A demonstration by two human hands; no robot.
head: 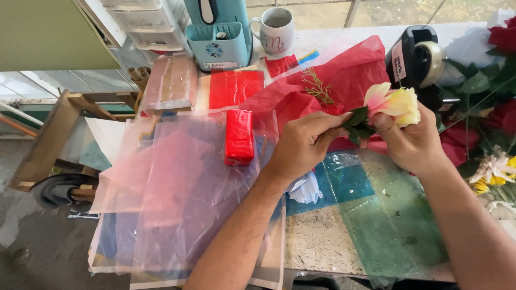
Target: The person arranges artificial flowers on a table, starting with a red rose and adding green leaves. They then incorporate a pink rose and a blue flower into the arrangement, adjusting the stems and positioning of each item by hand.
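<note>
Holding yellow-pink flower (396, 102): both hands; red tissue (333, 80) behind, tape dispenser (416, 56) beside.

We are seeing a flower (395, 102) blending pale yellow into pink above dark green leaves (357, 123), lying against crimson tissue paper (344, 70) bearing a gold sprig print. A glossy red block (239, 137) is resting on translucent pink film (177, 182), while the teal dispenser (217, 40) and white mug (277, 29) are standing behind.
</note>
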